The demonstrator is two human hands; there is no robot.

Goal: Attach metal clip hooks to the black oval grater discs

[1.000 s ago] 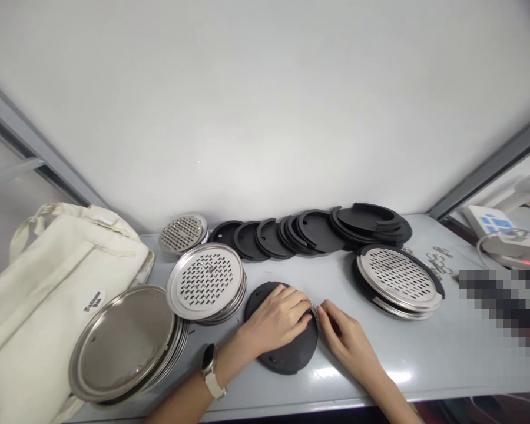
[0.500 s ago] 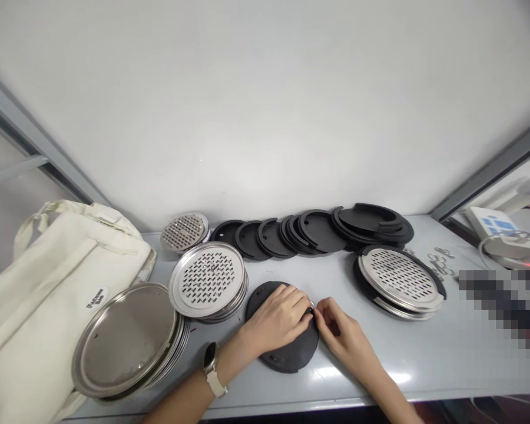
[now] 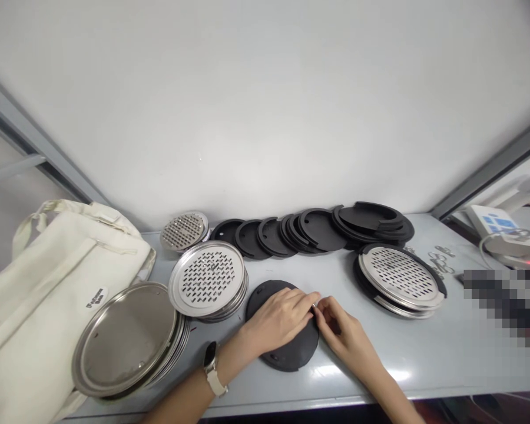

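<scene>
A round black disc [image 3: 294, 352] lies on the table in front of me. My left hand [image 3: 280, 315], with a watch on its wrist, rests over the disc, its thumb and fingers gripping the right edge. At that same edge, a small shiny metal piece [image 3: 314, 305] shows between the hands. My right hand [image 3: 338, 327] pinches it with thumb and forefinger. Most of this piece is hidden by the fingers, so its shape cannot be told. The disc's centre is covered by my left hand.
Left of the disc stand stacked metal grater plates [image 3: 207, 280] and plain round metal plates [image 3: 123, 338], beside a cream bag [image 3: 66, 294]. Black rimmed discs [image 3: 320, 229] line the wall. At right are a perforated plate stack [image 3: 400, 277], small metal rings [image 3: 439, 259] and a white device [image 3: 492, 227].
My left forefinger has stretched out a little past the disc's right edge. My right hand keeps its pinch in nearly the same place, and the disc has barely moved.
</scene>
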